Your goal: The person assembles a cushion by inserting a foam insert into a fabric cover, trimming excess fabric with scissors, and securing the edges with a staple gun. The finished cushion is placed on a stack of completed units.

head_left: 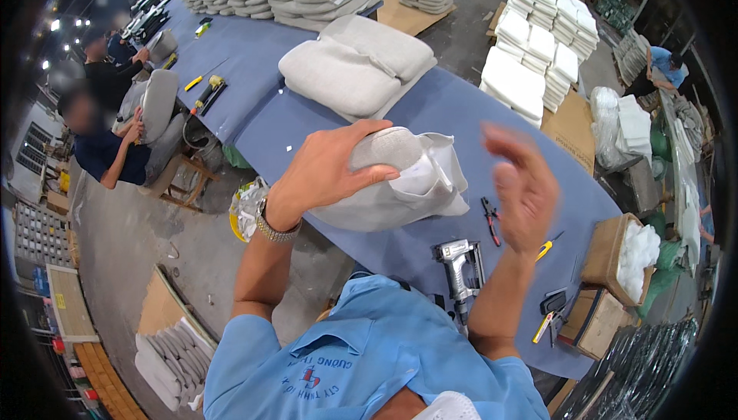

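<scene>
I wear a light blue short-sleeved shirt (369,351) with a collar, and a small red and dark blue emblem with dark blue lettering sits on its chest. Both my forearms are bare from the sleeve hems down, and my hands are bare too, with no gloves or rings showing. On my left wrist sits a metal watch (274,229) with a silver-coloured link band, while my right wrist carries nothing.
</scene>
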A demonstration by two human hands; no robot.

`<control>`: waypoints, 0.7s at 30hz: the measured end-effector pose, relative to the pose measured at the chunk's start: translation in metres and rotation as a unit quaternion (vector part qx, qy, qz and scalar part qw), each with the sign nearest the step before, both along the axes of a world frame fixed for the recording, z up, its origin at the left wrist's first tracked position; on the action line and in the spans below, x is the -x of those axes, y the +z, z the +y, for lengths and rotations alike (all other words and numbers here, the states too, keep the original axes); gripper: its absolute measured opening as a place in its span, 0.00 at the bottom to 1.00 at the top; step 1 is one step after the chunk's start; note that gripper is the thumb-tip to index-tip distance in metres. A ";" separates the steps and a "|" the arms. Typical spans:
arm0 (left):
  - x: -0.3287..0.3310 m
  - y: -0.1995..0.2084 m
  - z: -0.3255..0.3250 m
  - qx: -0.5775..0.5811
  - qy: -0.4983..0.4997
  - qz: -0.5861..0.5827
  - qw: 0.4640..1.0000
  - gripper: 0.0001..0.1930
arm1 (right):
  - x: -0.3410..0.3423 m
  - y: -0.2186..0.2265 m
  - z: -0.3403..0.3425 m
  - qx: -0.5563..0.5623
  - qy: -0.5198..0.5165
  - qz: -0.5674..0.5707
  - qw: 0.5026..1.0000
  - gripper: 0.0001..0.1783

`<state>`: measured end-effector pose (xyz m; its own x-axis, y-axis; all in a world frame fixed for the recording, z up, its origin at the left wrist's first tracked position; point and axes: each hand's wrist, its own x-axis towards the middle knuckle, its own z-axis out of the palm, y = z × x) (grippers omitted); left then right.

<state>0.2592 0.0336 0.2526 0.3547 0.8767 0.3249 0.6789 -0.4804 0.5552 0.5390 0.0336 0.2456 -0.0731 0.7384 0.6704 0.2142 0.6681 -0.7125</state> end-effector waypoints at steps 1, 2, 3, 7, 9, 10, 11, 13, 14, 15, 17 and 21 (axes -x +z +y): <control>-0.002 0.001 0.003 -0.018 -0.003 -0.008 1.000 0.36 | 0.014 0.010 0.016 -0.064 0.004 -0.040 0.997 0.19; -0.009 -0.001 0.012 -0.038 -0.014 -0.018 0.999 0.37 | 0.029 0.012 0.030 -0.059 0.015 -0.051 0.997 0.21; -0.012 -0.005 0.017 -0.055 -0.017 -0.025 0.998 0.38 | 0.045 0.003 0.042 -0.051 0.033 -0.059 0.996 0.22; -0.025 -0.006 0.030 -0.087 0.025 0.020 0.996 0.36 | 0.061 -0.023 0.071 0.200 0.131 -0.054 0.970 0.20; -0.018 -0.006 0.034 -0.078 0.062 0.080 0.992 0.34 | 0.057 -0.050 0.076 0.276 0.140 0.046 0.950 0.20; -0.004 -0.009 0.031 -0.070 0.060 0.076 0.993 0.32 | 0.057 -0.064 0.073 0.226 0.122 0.022 0.966 0.19; 0.008 -0.012 0.031 -0.068 0.056 0.067 0.994 0.31 | 0.046 -0.077 0.068 0.168 0.101 -0.003 0.981 0.19; 0.034 -0.015 0.031 -0.048 0.071 0.064 0.994 0.28 | 0.010 -0.124 0.047 0.160 0.011 -0.027 0.987 0.22; 0.043 -0.019 0.032 -0.026 0.079 0.063 0.995 0.27 | -0.017 -0.147 0.031 0.249 -0.047 -0.035 0.967 0.23; 0.049 -0.022 0.034 -0.005 0.082 0.059 0.995 0.26 | -0.048 -0.189 0.015 0.285 -0.119 -0.089 0.947 0.20; 0.054 -0.026 0.029 -0.035 0.162 0.020 0.986 0.28 | -0.089 -0.256 -0.040 0.338 -0.164 -0.182 0.908 0.17; 0.030 -0.039 0.048 -0.088 0.246 -0.042 0.964 0.25 | -0.135 -0.396 -0.152 0.358 -0.145 -0.344 0.856 0.30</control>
